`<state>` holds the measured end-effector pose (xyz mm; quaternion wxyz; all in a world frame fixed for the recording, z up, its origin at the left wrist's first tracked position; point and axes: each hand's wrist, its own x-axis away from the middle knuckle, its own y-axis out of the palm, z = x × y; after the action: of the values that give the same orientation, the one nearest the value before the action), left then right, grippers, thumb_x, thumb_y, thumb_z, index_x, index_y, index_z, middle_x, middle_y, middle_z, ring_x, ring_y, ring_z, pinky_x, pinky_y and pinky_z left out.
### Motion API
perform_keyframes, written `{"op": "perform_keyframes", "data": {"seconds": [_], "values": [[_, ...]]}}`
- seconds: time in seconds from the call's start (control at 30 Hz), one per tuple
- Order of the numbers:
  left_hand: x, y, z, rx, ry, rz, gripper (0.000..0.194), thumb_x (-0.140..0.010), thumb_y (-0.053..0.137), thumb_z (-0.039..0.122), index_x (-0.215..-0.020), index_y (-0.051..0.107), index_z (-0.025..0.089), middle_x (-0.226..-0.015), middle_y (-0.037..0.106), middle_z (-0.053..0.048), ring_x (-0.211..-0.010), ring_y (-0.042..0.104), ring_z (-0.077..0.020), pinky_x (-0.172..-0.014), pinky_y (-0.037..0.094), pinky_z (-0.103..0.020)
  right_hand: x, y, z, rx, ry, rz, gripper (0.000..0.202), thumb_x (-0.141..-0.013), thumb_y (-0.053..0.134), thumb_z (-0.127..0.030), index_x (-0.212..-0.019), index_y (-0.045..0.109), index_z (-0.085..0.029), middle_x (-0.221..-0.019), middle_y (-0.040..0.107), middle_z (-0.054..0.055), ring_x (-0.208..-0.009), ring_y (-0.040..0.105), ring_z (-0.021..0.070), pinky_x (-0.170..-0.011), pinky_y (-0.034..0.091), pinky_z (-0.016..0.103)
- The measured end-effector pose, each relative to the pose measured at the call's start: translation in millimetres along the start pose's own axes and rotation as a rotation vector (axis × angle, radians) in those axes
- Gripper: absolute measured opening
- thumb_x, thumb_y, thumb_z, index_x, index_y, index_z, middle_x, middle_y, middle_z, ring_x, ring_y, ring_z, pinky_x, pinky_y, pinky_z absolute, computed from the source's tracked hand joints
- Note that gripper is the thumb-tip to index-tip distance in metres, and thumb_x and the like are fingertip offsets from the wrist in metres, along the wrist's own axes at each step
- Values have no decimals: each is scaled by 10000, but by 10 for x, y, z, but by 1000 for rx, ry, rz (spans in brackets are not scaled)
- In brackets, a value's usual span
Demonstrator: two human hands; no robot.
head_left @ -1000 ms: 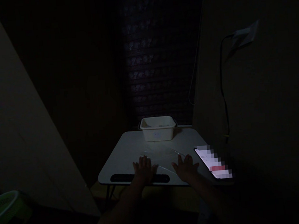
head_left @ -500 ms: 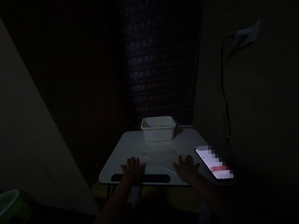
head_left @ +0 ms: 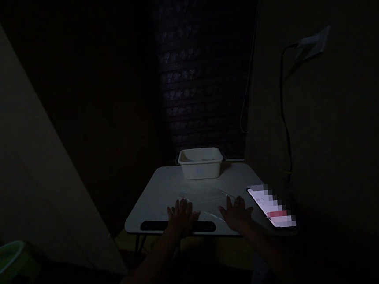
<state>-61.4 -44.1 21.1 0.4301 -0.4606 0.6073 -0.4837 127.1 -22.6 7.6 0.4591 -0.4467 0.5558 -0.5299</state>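
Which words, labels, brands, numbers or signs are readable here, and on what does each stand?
No text is readable.
White rectangular plastic tub: faint mark on its front, too blurred to read.
Black-edged phone with bright, pale screen: small marks, too blurred to read; part is pixelated.

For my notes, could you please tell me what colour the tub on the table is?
The tub looks off-white, seen best in the head view, though dimly lit.

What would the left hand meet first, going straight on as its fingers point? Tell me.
The left hand would likely meet the clear plastic on the table first, though it may already touch it. Beyond is the white tub.
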Motion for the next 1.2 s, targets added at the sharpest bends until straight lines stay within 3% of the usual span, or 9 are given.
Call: {"op": "perform_keyframes", "data": {"seconds": [0.13,0.23,0.37,0.9,1.0,1.1,1.2], "values": [[40,-55,41,25,-10,-35,482,-741,87,413,-1164,186,204,-1238,154,-79,-1102,57,-285,-785,117,-535,11,-24,15,-1,-21,17,612,-688,160,-545,-1164,196,-163,-1179,193,214,-1066,107,326,-713,110,545],[44,-83,-25,22,-36,-73,457,-745,92,401,-1156,200,234,-1236,169,-70,-1099,70,-294,-771,129,-544,14,-48,29,-13,-26,-27,620,-686,168,-547,-1165,192,-156,-1176,197,218,-1065,112,328,-707,122,544],[33,-47,-156,-4,-73,-101,454,-741,110,404,-1157,191,240,-1236,165,-81,-1092,87,-306,-754,144,-553,16,-38,36,-2,-28,10,619,-689,148,-546,-1166,190,-155,-1185,180,212,-1068,100,326,-714,101,552],[36,-44,-313,-73,-243,-27,499,-740,96,413,-1140,262,166,-1216,205,-124,-1080,141,-307,-758,130,-563,1,-22,45,-5,-20,-11,612,-684,172,-545,-1167,184,-169,-1183,181,214,-1067,102,323,-712,125,531],[9,-57,-260,-51,-228,-56,505,-741,85,413,-1149,240,159,-1222,184,-123,-1089,113,-301,-765,116,-563,17,-30,34,2,-17,12,606,-685,170,-544,-1163,198,-173,-1178,192,217,-1066,112,322,-713,126,529],[-34,-39,-123,-5,-109,-66,474,-739,101,416,-1162,182,218,-1242,138,-69,-1098,67,-294,-765,113,-568,25,-39,16,3,-10,16,603,-685,173,-544,-1161,205,-176,-1175,200,218,-1063,120,324,-712,124,531],[-66,-5,53,18,-22,7,493,-732,64,437,-1169,149,224,-1245,134,-56,-1102,56,-281,-780,108,-555,23,-48,1,3,-8,11,602,-688,169,-540,-1160,209,-169,-1176,197,220,-1063,116,327,-712,121,532]]}}
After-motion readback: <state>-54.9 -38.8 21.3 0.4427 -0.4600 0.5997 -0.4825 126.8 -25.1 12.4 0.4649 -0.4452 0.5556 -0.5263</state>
